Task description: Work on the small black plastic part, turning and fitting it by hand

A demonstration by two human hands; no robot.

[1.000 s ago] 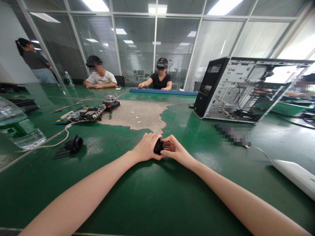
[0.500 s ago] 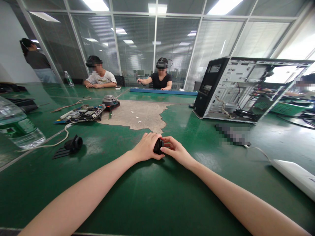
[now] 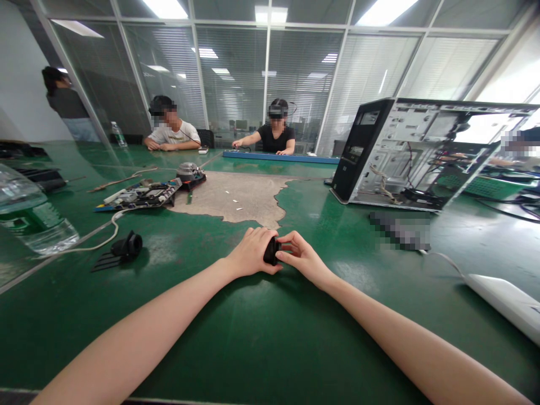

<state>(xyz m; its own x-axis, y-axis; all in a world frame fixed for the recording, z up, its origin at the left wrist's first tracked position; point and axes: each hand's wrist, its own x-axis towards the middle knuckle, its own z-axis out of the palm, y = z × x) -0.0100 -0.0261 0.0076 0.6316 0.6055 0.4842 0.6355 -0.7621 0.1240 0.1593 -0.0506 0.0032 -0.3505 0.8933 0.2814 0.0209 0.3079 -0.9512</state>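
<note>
A small black part (image 3: pixel 271 252) is held just above the green table (image 3: pixel 270 326), in the middle of the view. My left hand (image 3: pixel 252 251) wraps round it from the left, thumb below and fingers over the top. From the right, the bent fingertips and thumb of my right hand (image 3: pixel 301 256) pinch its right edge. The fingers cover much of the part. Another black plastic piece (image 3: pixel 126 246) with a round opening and flat slats lies on the table to the left.
An open computer case (image 3: pixel 396 154) stands at the right, near a white box (image 3: pixel 502 295) with a cable. Circuit boards (image 3: pixel 141 194) and a large water bottle (image 3: pixel 34 216) are at the left. Two people sit across the table; another stands behind at the left.
My right fingers have shifted very slightly on the part's right edge. My left hand has hardly moved. Across the table, one person's extended hand has lowered a little.
</note>
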